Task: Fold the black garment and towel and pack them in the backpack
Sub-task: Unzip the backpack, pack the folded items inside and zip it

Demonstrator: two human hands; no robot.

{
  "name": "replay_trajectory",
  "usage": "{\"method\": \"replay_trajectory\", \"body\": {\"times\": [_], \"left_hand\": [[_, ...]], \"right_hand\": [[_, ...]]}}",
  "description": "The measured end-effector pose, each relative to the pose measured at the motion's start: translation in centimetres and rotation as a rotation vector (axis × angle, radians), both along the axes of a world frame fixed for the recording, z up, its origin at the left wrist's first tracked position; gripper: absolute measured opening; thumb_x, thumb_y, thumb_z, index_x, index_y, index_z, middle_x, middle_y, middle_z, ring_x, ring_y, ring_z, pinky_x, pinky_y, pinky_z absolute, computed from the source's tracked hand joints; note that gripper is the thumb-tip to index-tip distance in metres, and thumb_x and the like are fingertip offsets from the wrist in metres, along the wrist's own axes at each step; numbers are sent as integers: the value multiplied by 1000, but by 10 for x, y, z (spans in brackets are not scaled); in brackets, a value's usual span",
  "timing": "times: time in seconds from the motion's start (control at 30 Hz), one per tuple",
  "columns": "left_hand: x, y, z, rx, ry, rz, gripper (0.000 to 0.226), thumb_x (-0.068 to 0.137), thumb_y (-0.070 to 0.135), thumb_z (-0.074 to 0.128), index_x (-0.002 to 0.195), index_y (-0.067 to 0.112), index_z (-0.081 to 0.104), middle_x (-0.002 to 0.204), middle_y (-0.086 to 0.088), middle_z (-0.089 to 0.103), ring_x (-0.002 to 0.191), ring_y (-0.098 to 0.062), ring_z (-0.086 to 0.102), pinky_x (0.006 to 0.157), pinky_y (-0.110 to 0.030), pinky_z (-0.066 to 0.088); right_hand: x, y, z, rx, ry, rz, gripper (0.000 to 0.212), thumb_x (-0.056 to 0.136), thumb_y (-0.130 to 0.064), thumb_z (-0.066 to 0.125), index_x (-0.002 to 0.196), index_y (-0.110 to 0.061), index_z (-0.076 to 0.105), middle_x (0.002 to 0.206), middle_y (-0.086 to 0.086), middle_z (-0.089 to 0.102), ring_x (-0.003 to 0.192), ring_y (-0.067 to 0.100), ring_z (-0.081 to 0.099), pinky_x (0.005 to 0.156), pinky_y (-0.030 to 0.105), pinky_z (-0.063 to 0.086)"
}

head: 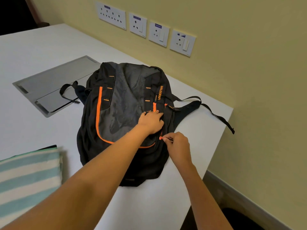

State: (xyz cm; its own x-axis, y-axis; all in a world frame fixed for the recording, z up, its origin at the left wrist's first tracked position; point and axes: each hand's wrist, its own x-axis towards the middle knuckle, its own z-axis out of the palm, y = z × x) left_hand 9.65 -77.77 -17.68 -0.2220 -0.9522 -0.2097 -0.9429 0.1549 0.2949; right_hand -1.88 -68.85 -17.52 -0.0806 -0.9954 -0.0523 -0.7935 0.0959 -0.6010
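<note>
The backpack (106, 117), black with orange trim and a grey front panel, lies flat and face up near the middle of the white worktop (41, 52), its top toward the wall (249, 63). The left hand (152, 122) lies palm down on the front of the backpack beside an orange zip, fingers fairly straight and pressing the fabric. Just beside it, at the backpack's right edge, the right hand (178, 145) pinches an orange zip pull (160, 138) between thumb and fingertips. One strap (216, 114) trails off to the right toward the worktop's edge, and another loops out on the left. At the lower left, well apart from the backpack, lies the folded towel (28, 176), striped teal and white, with a thin edge of the black garment (48, 147) showing along its far side. A grey panel (54, 80) is set into the worktop left of the backpack. Four white sockets (137, 24) line the yellow wall behind.
</note>
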Motion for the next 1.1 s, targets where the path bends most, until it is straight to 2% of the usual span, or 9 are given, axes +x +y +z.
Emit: {"method": "replay_trajectory", "body": {"times": [0.07, 0.13, 0.33, 0.63, 0.7, 0.8, 0.93, 1.0, 1.1], "left_hand": [[4, 37, 0, -125, 125, 63, 44, 97, 30, 40, 140, 19, 44, 145, -1, 44, 131, -21, 43, 107, -37, 31], [9, 75, -2, -135, 247, 127, 44, 96, 33, 45, 138, 19, 46, 141, 0, 49, 127, -21, 48, 100, -35, 38], [11, 117, -15, 89, 626, 345, 42, 97, 43, 43, 128, 18, 58, 122, -9, 63, 118, -24, 54, 93, -31, 43], [10, 115, -14, 225, 476, 308, 57, 94, 35, 52, 144, 12, 38, 145, -12, 43, 137, -29, 34, 111, -38, 33], [7, 124, -14, 93, 407, 327, 52, 91, 31, 59, 138, 13, 46, 139, -9, 46, 128, -26, 43, 102, -38, 41], [4, 145, -14, -135, 356, 492, 27, 86, 33, 65, 103, 12, 60, 110, -6, 56, 104, -22, 53, 76, -31, 45], [5, 151, -11, -2, 378, 602, 26, 88, 36, 63, 93, 10, 64, 96, -8, 65, 91, -26, 62, 66, -31, 44], [5, 151, -9, 25, 397, 602, 21, 88, 31, 64, 93, 11, 66, 97, -9, 66, 91, -27, 62, 68, -33, 48], [4, 152, -7, 45, 509, 623, 12, 88, 23, 63, 92, 11, 64, 96, -8, 66, 88, -25, 62, 67, -31, 47]], "right_hand": [[1, 8, -4, -15, -39, -32, 20, 94, -18, 57, 107, -11, 70, 108, 7, 66, 97, 18, 62, 76, 16, 40], [6, 16, -6, -25, -50, -54, 22, 94, -20, 57, 111, -12, 68, 110, 6, 65, 99, 18, 62, 77, 15, 39], [18, 41, -8, -55, -73, -102, 25, 94, -22, 56, 115, -11, 66, 112, 7, 65, 101, 19, 62, 82, 19, 43], [26, 81, -18, -40, -65, -96, 25, 95, -18, 55, 116, -9, 64, 112, 8, 62, 102, 21, 61, 88, 25, 47], [29, 88, -21, -63, -102, -104, 23, 94, -16, 56, 113, -8, 66, 109, 9, 63, 99, 21, 62, 85, 24, 47], [32, 96, -23, -66, -163, -96, 19, 92, -13, 59, 107, -8, 69, 102, 8, 66, 91, 18, 63, 79, 21, 48], [26, 91, -16, -52, -296, -156, 17, 91, -13, 57, 93, -9, 73, 85, 9, 69, 80, 20, 62, 73, 29, 51], [27, 80, -5, -56, -322, -217, 20, 93, -18, 54, 91, -8, 71, 78, 5, 66, 73, 16, 57, 63, 24, 46], [37, 58, 1, 27, -245, -195, 32, 92, -34, 57, 89, -5, 69, 84, 6, 68, 77, 16, 59, 68, 27, 45]]}}
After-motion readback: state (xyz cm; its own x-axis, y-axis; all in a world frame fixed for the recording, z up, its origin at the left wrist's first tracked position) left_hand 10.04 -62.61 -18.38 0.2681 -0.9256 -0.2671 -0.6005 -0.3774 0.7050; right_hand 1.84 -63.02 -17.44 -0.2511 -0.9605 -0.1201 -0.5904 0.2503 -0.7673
